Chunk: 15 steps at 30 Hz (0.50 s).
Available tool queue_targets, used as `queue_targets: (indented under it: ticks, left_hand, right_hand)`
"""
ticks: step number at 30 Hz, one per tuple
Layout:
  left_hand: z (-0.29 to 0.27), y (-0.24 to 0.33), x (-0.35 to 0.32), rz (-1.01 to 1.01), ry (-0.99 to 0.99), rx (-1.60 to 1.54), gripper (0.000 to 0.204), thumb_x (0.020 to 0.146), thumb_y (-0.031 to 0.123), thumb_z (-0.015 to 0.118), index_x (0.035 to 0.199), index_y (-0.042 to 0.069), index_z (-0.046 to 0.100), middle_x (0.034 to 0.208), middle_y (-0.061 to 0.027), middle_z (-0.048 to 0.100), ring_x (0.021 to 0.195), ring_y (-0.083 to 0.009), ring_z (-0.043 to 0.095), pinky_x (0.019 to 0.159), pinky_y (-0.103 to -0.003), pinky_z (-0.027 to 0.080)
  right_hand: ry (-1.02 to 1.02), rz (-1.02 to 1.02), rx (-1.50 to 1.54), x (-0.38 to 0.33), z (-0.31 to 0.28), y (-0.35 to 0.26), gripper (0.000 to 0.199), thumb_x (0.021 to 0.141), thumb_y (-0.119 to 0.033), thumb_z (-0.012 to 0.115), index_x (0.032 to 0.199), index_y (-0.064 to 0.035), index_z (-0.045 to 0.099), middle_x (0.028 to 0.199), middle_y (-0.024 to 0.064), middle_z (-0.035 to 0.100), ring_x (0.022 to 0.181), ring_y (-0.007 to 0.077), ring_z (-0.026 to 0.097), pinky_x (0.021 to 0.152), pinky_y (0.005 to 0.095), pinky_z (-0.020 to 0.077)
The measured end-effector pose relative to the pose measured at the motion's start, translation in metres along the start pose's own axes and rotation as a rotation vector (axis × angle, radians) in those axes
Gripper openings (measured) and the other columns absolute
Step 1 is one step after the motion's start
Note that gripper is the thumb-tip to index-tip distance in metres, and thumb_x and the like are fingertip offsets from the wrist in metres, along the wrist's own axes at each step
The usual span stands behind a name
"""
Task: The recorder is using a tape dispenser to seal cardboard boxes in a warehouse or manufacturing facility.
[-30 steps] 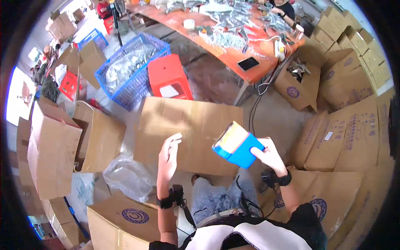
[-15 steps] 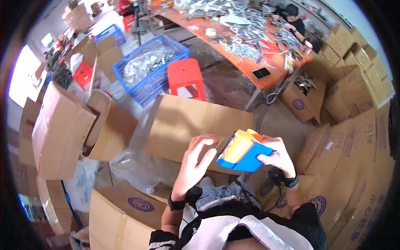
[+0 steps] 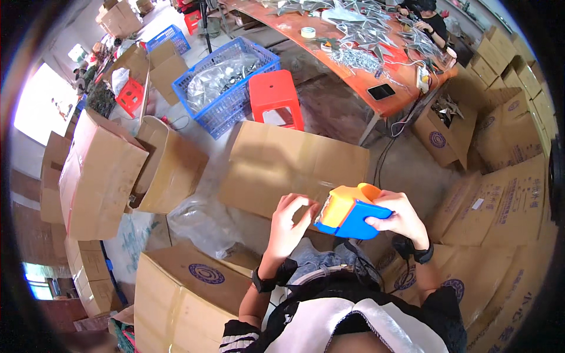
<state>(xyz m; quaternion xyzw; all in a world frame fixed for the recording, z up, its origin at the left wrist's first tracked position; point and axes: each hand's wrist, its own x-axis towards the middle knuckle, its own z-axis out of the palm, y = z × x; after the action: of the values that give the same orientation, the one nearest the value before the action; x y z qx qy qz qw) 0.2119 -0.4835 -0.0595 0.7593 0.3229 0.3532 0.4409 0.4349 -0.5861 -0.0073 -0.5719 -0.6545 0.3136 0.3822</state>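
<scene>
Looks down on a grey workshop floor (image 3: 419, 167) hemmed in by cardboard, with a narrow strip of room between the closed carton (image 3: 276, 147) in front and the large cartons (image 3: 512, 197) on the right. Grips a blue-and-yellow tape dispenser (image 3: 360, 223) in the right hand (image 3: 405, 219), over the carton's near right part in view. Curls the left hand (image 3: 287, 230) loosely beside the dispenser's toothed edge, thumb and fingers parted; cannot tell whether touching it. Meets a red stool (image 3: 272, 87) just past the carton's far edge, next to a blue crate (image 3: 226, 119), then an orange table (image 3: 268, 16) bearing silver stars (image 3: 368, 30) and a phone (image 3: 381, 92) near its corner. Shows cables (image 3: 382, 157) trailing by the table leg, crumpled clear plastic (image 3: 203, 226) at left, and an emblem-marked carton (image 3: 176, 306) beside the left forearm.
</scene>
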Motion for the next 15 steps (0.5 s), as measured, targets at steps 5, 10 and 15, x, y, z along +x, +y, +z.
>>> queue_targets:
  ticks: [5,10,15]
  left_hand:
    - [0.012,-0.013,-0.007,0.062,0.027,0.189,0.009,0.072,0.01,0.063,0.078,0.006,0.056,0.081,-0.0071,0.057,0.081,-0.0262,0.05,0.074,-0.036,0.039]
    - [-0.003,-0.036,-0.019,0.06,-0.013,0.314,0.008,0.071,0.01,0.061,0.073,0.007,0.054,0.077,-0.0074,0.055,0.083,-0.0274,0.049,0.073,-0.038,0.036]
    - [-0.033,-0.063,-0.04,0.005,-0.143,0.416,0.006,0.071,0.009,0.057,0.072,0.007,0.052,0.075,-0.0081,0.053,0.086,-0.0296,0.046,0.073,-0.039,0.034]
  right_hand:
    - [-0.018,0.003,-0.005,-0.008,0.004,0.008,0.026,0.07,-0.022,0.07,0.064,-0.0018,0.054,0.055,0.0087,0.049,0.054,0.0213,0.049,0.055,0.0316,0.0406]
    - [-0.085,0.016,-0.048,0.0,0.03,0.015,0.024,0.072,-0.021,0.069,0.067,-0.0016,0.056,0.057,0.0098,0.05,0.057,0.0229,0.051,0.056,0.0322,0.041]
    - [-0.101,0.021,-0.125,0.007,0.076,0.015,0.029,0.074,-0.029,0.066,0.075,-0.0011,0.058,0.07,0.0138,0.053,0.063,0.0301,0.053,0.058,0.0359,0.0431]
